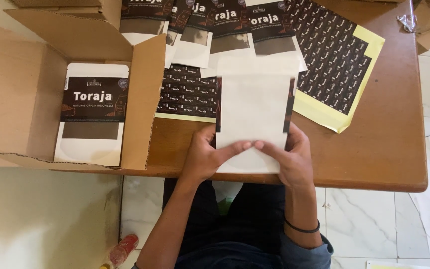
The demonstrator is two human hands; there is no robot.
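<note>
At table edge: left hand and right hand both grip white pouch (blank side up).

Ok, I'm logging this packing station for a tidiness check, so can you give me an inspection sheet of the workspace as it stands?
Surface: brown wooden table, mostly covered at the far side.
Job's things: white pouch, plain side up, with a dark label wrapped around its edges.
Clutter: open cardboard box holding a labelled pouch; row of labelled pouches at the far edge; two sheets of small dark stickers, one on yellow backing.
Grippers: left hand and right hand both pressing the pouch's lower edge.
Cables: nothing seen.
Surroundings: pale tiled floor; red-capped bottle on it.
</note>
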